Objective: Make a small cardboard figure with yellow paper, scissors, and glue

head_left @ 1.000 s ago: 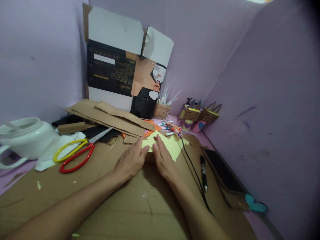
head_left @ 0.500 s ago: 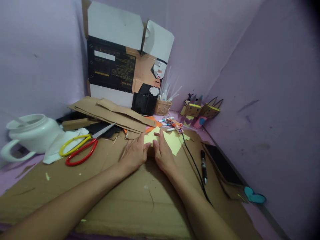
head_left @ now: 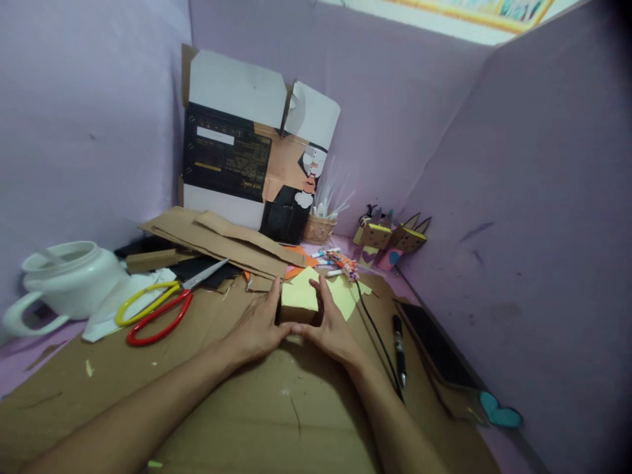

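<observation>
A small cardboard block with a yellow paper top (head_left: 299, 303) stands on the brown cardboard sheet (head_left: 237, 401). My left hand (head_left: 254, 329) grips its left side and my right hand (head_left: 330, 329) grips its right side, fingers curled round it. More yellow paper (head_left: 345, 293) lies flat just behind the block. Both forearms reach in from the bottom of the view.
Scissors with red and yellow handles (head_left: 158, 306) lie to the left, near a white jug (head_left: 64, 280). A black cable (head_left: 378, 336), a black pen (head_left: 399, 342) and a dark phone (head_left: 437, 345) lie to the right. A printed carton (head_left: 247, 151), cardboard strips and small paper figures (head_left: 392, 237) stand behind.
My hands were pressing flat on the yellow paper; now they have closed round the sides of the block and pulled it slightly nearer. The camera tilted down a little.
</observation>
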A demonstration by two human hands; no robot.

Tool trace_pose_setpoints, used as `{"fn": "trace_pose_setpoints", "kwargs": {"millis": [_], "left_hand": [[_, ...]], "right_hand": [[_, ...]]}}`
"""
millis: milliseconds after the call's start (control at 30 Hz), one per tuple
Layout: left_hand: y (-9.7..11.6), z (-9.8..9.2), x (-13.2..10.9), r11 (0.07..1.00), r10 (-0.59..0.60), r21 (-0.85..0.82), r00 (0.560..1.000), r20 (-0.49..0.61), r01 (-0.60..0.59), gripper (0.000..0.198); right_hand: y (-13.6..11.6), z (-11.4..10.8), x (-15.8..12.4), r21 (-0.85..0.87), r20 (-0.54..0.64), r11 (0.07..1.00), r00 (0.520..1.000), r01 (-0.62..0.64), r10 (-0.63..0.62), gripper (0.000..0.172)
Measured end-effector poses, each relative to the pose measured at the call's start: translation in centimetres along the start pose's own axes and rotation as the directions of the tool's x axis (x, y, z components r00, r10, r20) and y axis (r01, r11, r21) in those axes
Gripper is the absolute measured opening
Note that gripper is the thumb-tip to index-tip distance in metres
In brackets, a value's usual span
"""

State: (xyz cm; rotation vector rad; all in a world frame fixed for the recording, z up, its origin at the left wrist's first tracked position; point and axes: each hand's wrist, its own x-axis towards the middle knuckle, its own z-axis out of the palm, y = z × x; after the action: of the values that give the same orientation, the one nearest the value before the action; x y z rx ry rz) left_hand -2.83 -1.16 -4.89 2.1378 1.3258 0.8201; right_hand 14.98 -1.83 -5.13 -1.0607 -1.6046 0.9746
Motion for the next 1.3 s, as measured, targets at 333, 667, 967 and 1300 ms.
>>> {"fn": "trace_pose_setpoints", "kwargs": {"millis": [333, 667, 967, 1300], "left_hand": [[1.2, -1.8, -0.5, 0.965, -0.161, -0.219, 0.985, -0.069, 0.142, 0.076], [1.5, -2.5, 0.1, 0.777, -0.402, -0.592, 0.893, -0.204, 0.215, 0.041], [2.9, -1.2, 0.6, 0.805, -0.232, -0.530, 0.964, 0.132, 0.266, 0.067], [1.6, -1.0, 0.6, 0.902, -0.134, -0.401, 0.987, 0.091, 0.159, 0.063]], "right_hand": [[-0.8, -0.9, 0.5, 0.328, -0.076, 0.941, 0.990, -0.088, 0.119, 0.072], [-0.6, -1.5, 1.5, 0.550, -0.298, 0.825, 0.893, -0.127, 0.336, 0.044], [-0.6, -0.4, 1.1, 0.058, -0.151, 0.993, 0.982, -0.105, 0.113, 0.045], [-0.2, -0.1, 1.0, -0.053, -0.149, 0.997, 0.988, -0.052, 0.043, 0.049]]}}
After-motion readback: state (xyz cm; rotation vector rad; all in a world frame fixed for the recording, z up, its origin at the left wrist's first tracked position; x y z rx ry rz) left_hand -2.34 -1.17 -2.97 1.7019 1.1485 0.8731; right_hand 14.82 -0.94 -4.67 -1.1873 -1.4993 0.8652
